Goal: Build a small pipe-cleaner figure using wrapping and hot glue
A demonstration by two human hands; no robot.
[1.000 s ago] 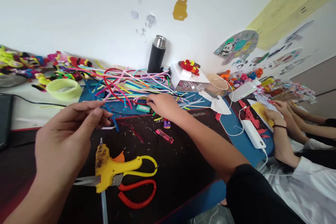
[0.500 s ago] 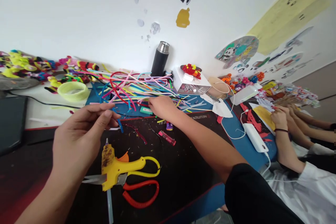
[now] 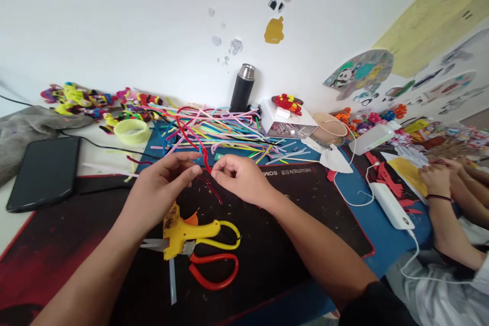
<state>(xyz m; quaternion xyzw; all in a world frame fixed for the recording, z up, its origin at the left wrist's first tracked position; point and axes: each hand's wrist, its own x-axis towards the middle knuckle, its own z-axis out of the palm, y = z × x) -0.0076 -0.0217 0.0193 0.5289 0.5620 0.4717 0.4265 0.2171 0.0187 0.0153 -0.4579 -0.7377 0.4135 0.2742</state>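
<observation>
My left hand (image 3: 162,183) is closed in a pinch, with a bit of blue pipe cleaner (image 3: 200,148) showing at its fingertips. Close beside it, my right hand (image 3: 240,178) pinches the lower end of a red pipe cleaner (image 3: 206,159), which rises towards the heap of coloured pipe cleaners (image 3: 229,132). Below my hands, a yellow glue gun (image 3: 178,234) lies across scissors with one yellow and one red handle (image 3: 233,270). A dark red pipe cleaner piece (image 3: 214,191) rests on the black mat (image 3: 275,244).
A black phone (image 3: 46,173) and a pale green tape roll (image 3: 132,132) lie left. Behind the heap stand a black flask (image 3: 242,89) and a white box (image 3: 286,122). On the right are a white power strip (image 3: 391,206), its cable and another person's hands (image 3: 435,181).
My right hand has come out of the pipe cleaner heap towards my left hand, now with a red pipe cleaner. The view has shifted, so the table things appear further right.
</observation>
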